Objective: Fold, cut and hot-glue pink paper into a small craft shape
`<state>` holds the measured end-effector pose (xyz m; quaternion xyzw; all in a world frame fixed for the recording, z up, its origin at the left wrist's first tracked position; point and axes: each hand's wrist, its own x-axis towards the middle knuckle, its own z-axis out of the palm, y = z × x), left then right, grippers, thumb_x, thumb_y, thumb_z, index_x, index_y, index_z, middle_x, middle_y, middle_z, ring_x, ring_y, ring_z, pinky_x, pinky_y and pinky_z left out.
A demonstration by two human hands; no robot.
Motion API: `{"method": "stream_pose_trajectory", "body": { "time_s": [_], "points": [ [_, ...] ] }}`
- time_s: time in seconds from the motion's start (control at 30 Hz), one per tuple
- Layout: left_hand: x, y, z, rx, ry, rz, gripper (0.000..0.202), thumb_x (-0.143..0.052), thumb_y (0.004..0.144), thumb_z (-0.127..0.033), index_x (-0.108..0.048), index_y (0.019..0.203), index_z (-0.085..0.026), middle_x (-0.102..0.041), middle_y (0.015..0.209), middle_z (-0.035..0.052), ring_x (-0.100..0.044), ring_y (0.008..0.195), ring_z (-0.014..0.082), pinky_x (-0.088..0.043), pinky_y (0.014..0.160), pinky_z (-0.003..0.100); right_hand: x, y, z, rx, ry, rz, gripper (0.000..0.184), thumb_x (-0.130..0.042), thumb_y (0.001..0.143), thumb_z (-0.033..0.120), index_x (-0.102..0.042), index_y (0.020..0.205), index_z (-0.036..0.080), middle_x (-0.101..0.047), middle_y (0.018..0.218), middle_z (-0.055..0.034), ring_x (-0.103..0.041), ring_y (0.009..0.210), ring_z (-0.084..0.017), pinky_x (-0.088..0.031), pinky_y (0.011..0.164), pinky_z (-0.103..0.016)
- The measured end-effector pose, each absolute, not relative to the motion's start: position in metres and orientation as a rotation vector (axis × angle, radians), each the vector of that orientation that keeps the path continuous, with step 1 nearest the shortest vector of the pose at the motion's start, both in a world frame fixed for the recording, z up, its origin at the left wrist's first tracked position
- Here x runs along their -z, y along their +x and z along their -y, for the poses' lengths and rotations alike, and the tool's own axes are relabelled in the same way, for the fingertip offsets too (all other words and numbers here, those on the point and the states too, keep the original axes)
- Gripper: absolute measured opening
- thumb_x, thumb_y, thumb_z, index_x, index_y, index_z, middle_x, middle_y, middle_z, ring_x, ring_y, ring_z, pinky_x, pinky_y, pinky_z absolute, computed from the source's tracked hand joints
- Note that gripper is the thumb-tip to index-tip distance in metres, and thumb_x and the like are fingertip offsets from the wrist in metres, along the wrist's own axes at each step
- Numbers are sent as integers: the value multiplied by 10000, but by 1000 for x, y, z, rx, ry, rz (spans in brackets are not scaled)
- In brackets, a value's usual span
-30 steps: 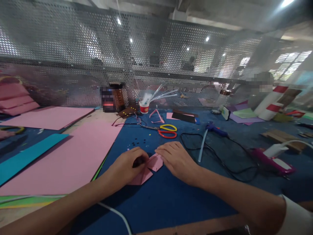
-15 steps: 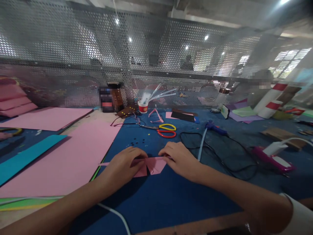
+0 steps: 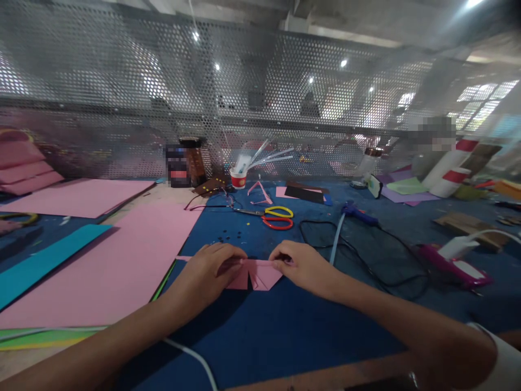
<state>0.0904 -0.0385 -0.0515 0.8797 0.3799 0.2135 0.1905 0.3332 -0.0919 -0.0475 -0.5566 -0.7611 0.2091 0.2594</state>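
A pink folded paper piece (image 3: pixel 260 275) with a slit in its lower edge is held between my two hands, just above the blue tabletop (image 3: pixel 260 336). My left hand (image 3: pixel 212 271) is closed on its left part, and a thin pink end pokes out past the knuckles. At the right upper edge, my right hand (image 3: pixel 303 270) pinches the same paper between thumb and fingers. Beyond the hands lie small black bits (image 3: pixel 230 234) and scissors (image 3: pixel 277 217) with one yellow and one red handle.
Large pink sheets (image 3: pixel 134 255) and a teal strip (image 3: pixel 52 260) lie at left. Eyeglasses (image 3: pixel 209 205), a paper cup (image 3: pixel 238 178) with clear sticks and dark paper (image 3: pixel 304 193) are farther back. At right are a blue glue gun (image 3: pixel 360 213), its black cord and a magenta power strip (image 3: pixel 458 266).
Both hands and the pink paper have shifted slightly to the right. The paper's slit front now faces me a little flatter. The things on the table have not moved.
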Motion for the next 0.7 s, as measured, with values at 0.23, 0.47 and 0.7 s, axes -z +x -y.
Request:
{"method": "stream_pose_trajectory", "body": {
  "time_s": [0.23, 0.47, 0.7],
  "points": [
    [52, 88, 35, -819, 2633, -1024, 164, -539, 938, -283, -656, 1045, -243, -686, 1097, 49, -566, 1068, 245, -412, 919, 387, 49, 338, 90, -732, -1602, 1949, 101, -581, 854, 157, -668, 881, 201, -698, 802, 4, -617, 717, -131, -415, 617, -236],
    [54, 91, 43, -673, 2700, -753, 137, -573, 931, -209, -660, 1028, -252, -676, 1092, 25, -571, 1045, 206, -408, 943, 352, 53, 345, 90, -677, -1655, 1955, 155, -570, 809, 121, -627, 917, 216, -687, 756, 16, -618, 673, -130, -375, 576, -229],
    [60, 91, 42, -579, 2690, -673, 115, -606, 928, -217, -637, 1034, -249, -672, 1075, 13, -578, 1009, 182, -425, 903, 314, 47, 348, 93, -632, -1724, 2045, 61, -579, 854, 213, -630, 885, 226, -699, 757, 24, -618, 685, -140, -349, 577, -240]
  ]
}}
